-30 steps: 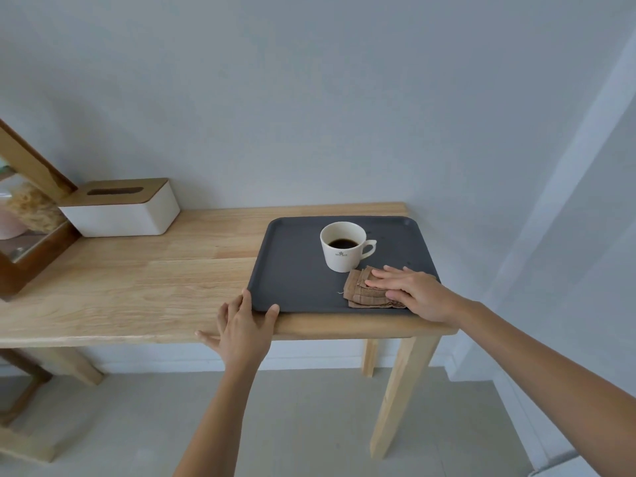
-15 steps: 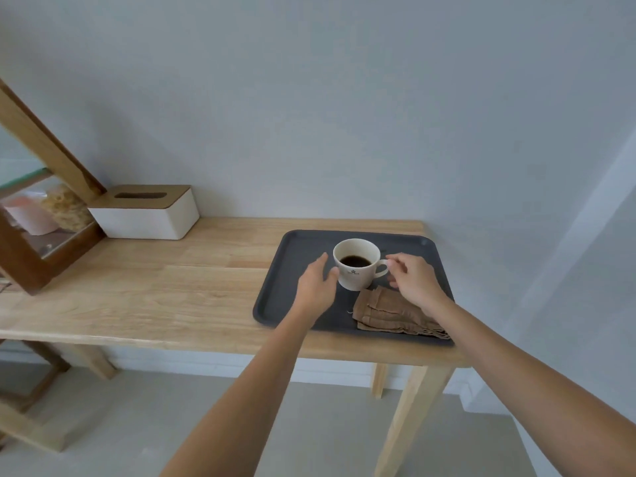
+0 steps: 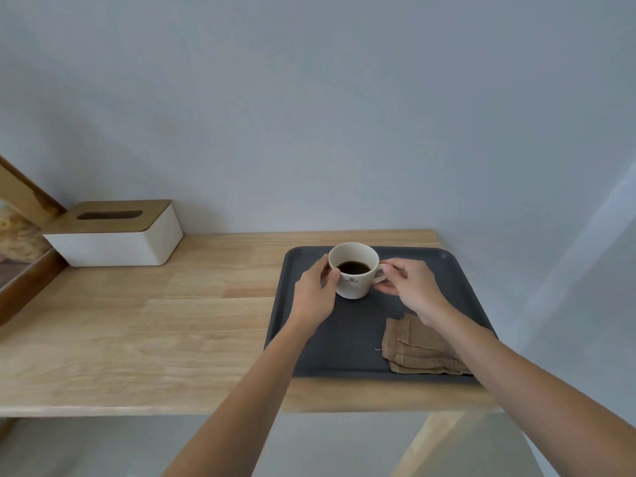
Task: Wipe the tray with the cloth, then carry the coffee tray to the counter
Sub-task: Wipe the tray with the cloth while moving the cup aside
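Note:
A dark grey tray lies on the right end of a wooden table. On its far half stands a white cup of black coffee. My left hand presses its fingers against the cup's left side. My right hand pinches the cup's handle on the right. A folded brown cloth rests on the tray's near right corner, partly under my right forearm, with no hand on it.
A white tissue box with a wooden lid stands at the back left of the table. A wooden-framed glass case sits at the far left edge. A grey wall runs right behind the table.
My right hand has left the cloth and gone to the cup's handle. My left hand moved from the tray's front edge up to the cup's side. The view has come closer.

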